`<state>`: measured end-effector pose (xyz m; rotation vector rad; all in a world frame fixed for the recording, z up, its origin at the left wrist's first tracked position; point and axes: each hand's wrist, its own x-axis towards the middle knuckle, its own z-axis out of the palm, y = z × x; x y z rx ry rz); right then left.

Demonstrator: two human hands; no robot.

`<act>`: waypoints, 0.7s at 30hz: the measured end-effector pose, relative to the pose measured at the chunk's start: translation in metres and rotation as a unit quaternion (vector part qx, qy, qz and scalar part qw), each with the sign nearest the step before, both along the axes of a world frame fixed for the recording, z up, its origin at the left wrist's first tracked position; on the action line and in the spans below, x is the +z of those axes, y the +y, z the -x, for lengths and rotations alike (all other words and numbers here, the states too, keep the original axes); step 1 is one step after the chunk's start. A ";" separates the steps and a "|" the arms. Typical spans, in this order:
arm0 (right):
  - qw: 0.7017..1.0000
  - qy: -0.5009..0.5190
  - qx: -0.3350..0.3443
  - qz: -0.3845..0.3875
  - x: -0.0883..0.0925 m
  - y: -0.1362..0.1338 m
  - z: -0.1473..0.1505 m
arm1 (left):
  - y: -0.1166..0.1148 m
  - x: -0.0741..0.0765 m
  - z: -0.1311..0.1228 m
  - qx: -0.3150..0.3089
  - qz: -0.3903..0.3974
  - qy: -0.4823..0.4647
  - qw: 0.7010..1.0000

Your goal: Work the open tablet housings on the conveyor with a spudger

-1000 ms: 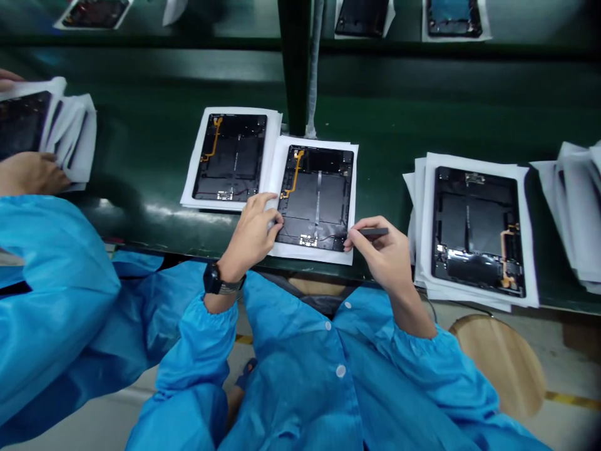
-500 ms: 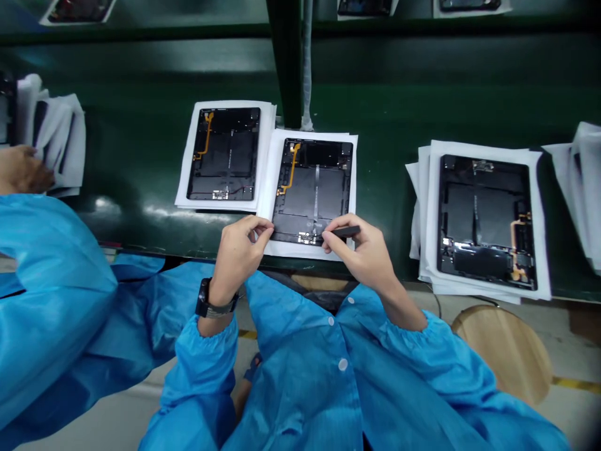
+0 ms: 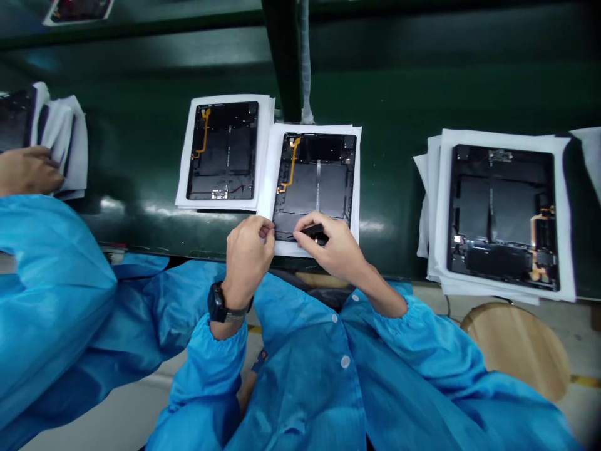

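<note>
An opened tablet [image 3: 300,188] with black inner parts, an orange flex cable and a pale central strip lies on white sheets [image 3: 357,188] in front of me. My left hand [image 3: 251,247] is closed, thumb and fingertips pinched together at the tablet's lower left edge. Whatever may be between them is hidden. Over the tablet's lower part, my right hand [image 3: 331,244] grips a slim black hand tool [image 3: 312,231] between thumb and fingers. Its thin tip points left, towards the lower left corner. The right hand covers the small circuit board at the bottom.
To the left, a similar open tablet [image 3: 220,150] rests on white sheets. Another tablet [image 3: 507,219] tops a white stack at right. A co-worker's hand [image 3: 30,170] touches a stack at far left. A green post [image 3: 284,62] rises behind the bench; a round wooden stool [image 3: 516,351] stands below.
My right hand has moved left across the tablet's bottom edge with the black tool, covering the small circuit board. My left hand stays at the corner, its fingers more curled. The view has shifted slightly.
</note>
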<state>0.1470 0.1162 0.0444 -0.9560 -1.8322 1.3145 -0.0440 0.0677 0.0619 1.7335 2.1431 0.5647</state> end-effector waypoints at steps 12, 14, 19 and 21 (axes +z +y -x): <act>0.997 0.049 -0.001 0.062 0.004 0.001 -0.005 | -0.011 0.001 0.002 -0.016 -0.041 -0.041 0.998; 0.997 0.051 0.002 0.058 0.003 0.001 -0.005 | -0.013 0.001 0.005 -0.008 -0.039 -0.075 0.996; 0.997 0.060 0.004 0.051 0.003 0.001 -0.006 | -0.015 -0.006 0.014 0.028 -0.030 -0.171 0.984; 0.997 0.055 0.004 0.057 0.004 0.001 -0.006 | -0.015 -0.009 0.017 0.033 -0.023 -0.200 0.979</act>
